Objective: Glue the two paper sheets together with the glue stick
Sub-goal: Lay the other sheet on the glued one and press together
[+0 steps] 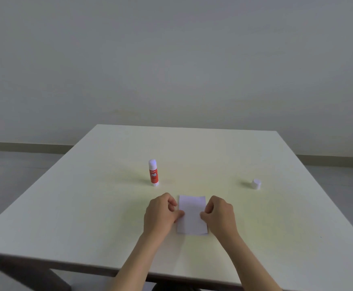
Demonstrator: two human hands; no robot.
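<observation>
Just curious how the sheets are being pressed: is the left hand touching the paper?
Touching. The head view shows the left hand with its thumb on the paper's left edge.

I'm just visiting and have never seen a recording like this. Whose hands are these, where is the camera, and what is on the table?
There is no machine here: a person wears a camera on the head, looking down at their own bare hands. On the pale table lies white paper. The left hand and right hand press its side edges with curled fingers. Whether it is one sheet or two stacked, I cannot tell. Behind stands a red glue stick, uncapped; its white cap sits apart to the right.
</observation>
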